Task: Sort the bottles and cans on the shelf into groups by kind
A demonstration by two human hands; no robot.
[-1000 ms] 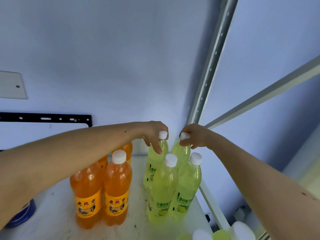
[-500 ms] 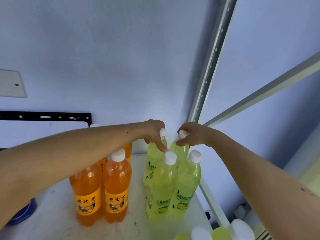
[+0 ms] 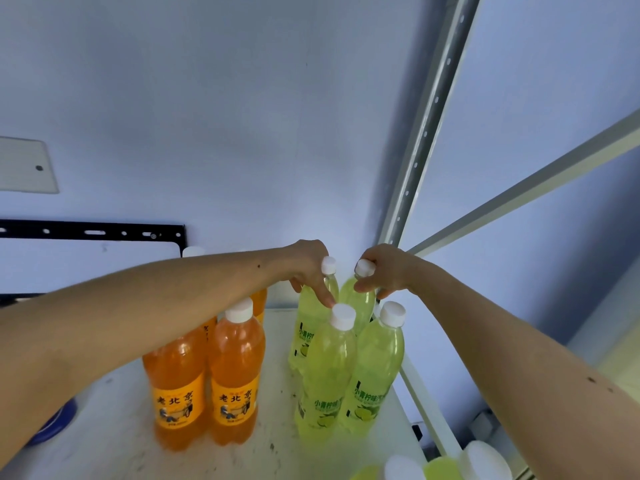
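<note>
The left hand (image 3: pixel 304 268) grips the neck of the rear-left lime bottle (image 3: pixel 313 313); the right hand (image 3: pixel 384 271) pinches the neck of the rear-right lime bottle (image 3: pixel 358 301). Two more lime bottles (image 3: pixel 329 372) stand just in front, their labels in green Chinese characters. Beside them to the left stand orange bottles (image 3: pixel 235 372) labelled 老北京. All stand on a scuffed white shelf (image 3: pixel 114 427) against a pale blue wall (image 3: pixel 242 116), with a grey perforated post (image 3: pixel 426 133) on the right.
</note>
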